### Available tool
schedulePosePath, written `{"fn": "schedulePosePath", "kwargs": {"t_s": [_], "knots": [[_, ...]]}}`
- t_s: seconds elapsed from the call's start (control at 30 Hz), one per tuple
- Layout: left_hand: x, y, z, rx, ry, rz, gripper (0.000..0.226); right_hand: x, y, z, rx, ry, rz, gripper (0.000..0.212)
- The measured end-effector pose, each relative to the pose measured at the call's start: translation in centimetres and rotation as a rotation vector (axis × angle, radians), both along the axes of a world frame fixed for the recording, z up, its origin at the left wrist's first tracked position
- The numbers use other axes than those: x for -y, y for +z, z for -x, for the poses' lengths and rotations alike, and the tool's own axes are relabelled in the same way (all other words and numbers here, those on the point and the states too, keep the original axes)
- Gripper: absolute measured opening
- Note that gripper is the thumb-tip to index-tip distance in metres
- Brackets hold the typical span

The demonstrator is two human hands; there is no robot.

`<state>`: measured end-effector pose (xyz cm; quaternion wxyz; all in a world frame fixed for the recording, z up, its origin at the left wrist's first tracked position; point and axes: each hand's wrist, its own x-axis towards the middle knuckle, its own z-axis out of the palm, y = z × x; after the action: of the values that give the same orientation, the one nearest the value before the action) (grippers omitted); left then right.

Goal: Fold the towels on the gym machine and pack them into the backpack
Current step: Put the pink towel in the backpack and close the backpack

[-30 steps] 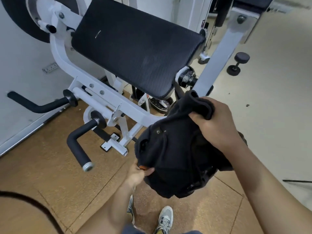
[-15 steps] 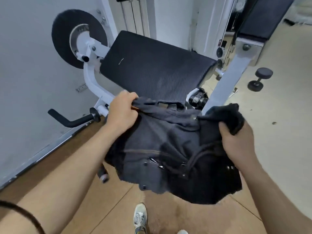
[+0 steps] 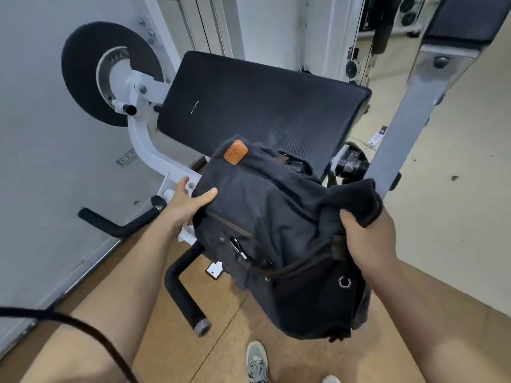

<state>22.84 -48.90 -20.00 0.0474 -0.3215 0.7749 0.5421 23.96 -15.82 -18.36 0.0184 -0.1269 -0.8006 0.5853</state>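
Observation:
I hold a dark grey canvas backpack (image 3: pixel 276 230) with a small orange leather patch in front of me, its top end lying against the near edge of the gym machine's black pad (image 3: pixel 262 106). My left hand (image 3: pixel 190 201) grips the backpack's left side, thumb on the fabric. My right hand (image 3: pixel 367 236) is clenched on a bunch of black cloth at the backpack's right end; I cannot tell whether that cloth is a towel or the bag's flap. No loose towel lies on the pad.
The machine's white frame and black foam handles (image 3: pixel 184 288) stick out below the pad toward my legs. A slanted grey steel post (image 3: pixel 401 125) stands at right. A black weight disc (image 3: pixel 110 73) hangs at left by the wall. My shoes (image 3: pixel 257 363) stand on brown floor.
Both hands have raised the backpack and turned it, so its patch side now faces up against the pad. My left hand has shifted from the top edge to the left side.

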Motion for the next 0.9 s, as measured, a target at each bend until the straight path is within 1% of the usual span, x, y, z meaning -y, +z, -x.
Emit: {"fn": "schedulePosePath", "kwargs": {"t_s": [0.07, 0.13, 0.23, 0.27, 0.33, 0.37, 0.43, 0.47, 0.5, 0.57, 0.6, 0.63, 0.67, 0.73, 0.8, 0.83, 0.87, 0.9], "knots": [[1.8, -2.4, -1.7, 0.089, -0.068, -0.072, 0.1, 1.1, -0.4, 0.8, 0.01, -0.088, 0.025, 0.033], [1.9, -3.7, -1.1, 0.054, -0.055, -0.039, 0.088, 2.2, -0.7, 1.4, 0.023, -0.142, 0.035, 0.036], [-0.1, -4.3, 0.6, -0.09, -0.017, 0.119, 0.047, 2.9, -1.0, 1.9, 0.052, -0.237, 0.101, 0.033], [-0.4, -3.7, 1.1, -0.145, 0.009, 0.136, 0.036, 2.8, -1.1, 1.9, 0.062, -0.278, 0.141, 0.032], [0.6, -0.8, 2.7, -0.317, 0.045, 0.142, 0.026, 2.4, -0.9, 1.5, 0.073, -0.379, 0.293, 0.034], [1.7, 1.3, 3.9, -0.432, 0.04, 0.193, 0.025, 2.3, -0.7, 1.1, 0.076, -0.429, 0.4, 0.034], [4.2, 5.1, 7.1, -0.557, -0.008, 0.385, 0.022, 3.1, -0.4, -0.2, 0.089, -0.43, 0.538, 0.03], [5.4, 5.8, 8.4, -0.559, -0.062, 0.484, 0.021, 4.0, -0.4, -1.1, 0.09, -0.385, 0.563, 0.031], [6.6, 5.5, 9.4, -0.518, -0.111, 0.583, 0.021, 5.1, -0.4, -1.9, 0.085, -0.327, 0.559, 0.038], [7.9, 3.3, 9.8, -0.302, -0.133, 0.718, 0.022, 7.2, -0.8, -3.0, 0.086, -0.23, 0.466, 0.057], [7.9, 2.2, 9.0, -0.217, -0.092, 0.724, 0.024, 8.1, -1.0, -3.5, 0.096, -0.187, 0.407, 0.062], [7.3, 1.5, 7.7, -0.21, -0.067, 0.687, 0.026, 8.8, -1.1, -3.8, 0.108, -0.136, 0.362, 0.065], [6.4, 0.9, 6.2, -0.291, -0.097, 0.634, 0.026, 9.3, -1.4, -4.0, 0.128, -0.093, 0.331, 0.066], [3.1, 1.4, 2.4, -0.548, -0.291, 0.506, 0.021, 9.7, -1.5, -4.4, 0.166, -0.043, 0.315, 0.063], [-0.7, 2.7, -2.1, -0.711, -0.553, 0.413, 0.014, 9.5, -1.3, -4.5, 0.19, -0.014, 0.333, 0.058], [-2.5, 3.1, -3.9, -0.708, -0.696, 0.369, 0.02, 9.3, -1.0, -4.4, 0.198, -0.016, 0.337, 0.054], [-4.0, 2.9, -5.3, -0.654, -0.842, 0.362, 0.034, 9.1, -0.7, -4.2, 0.203, -0.022, 0.345, 0.048], [-5.2, 2.2, -6.3, -0.595, -0.985, 0.472, 0.051, 9.0, -0.3, -4.0, 0.209, -0.034, 0.372, 0.042]]}}
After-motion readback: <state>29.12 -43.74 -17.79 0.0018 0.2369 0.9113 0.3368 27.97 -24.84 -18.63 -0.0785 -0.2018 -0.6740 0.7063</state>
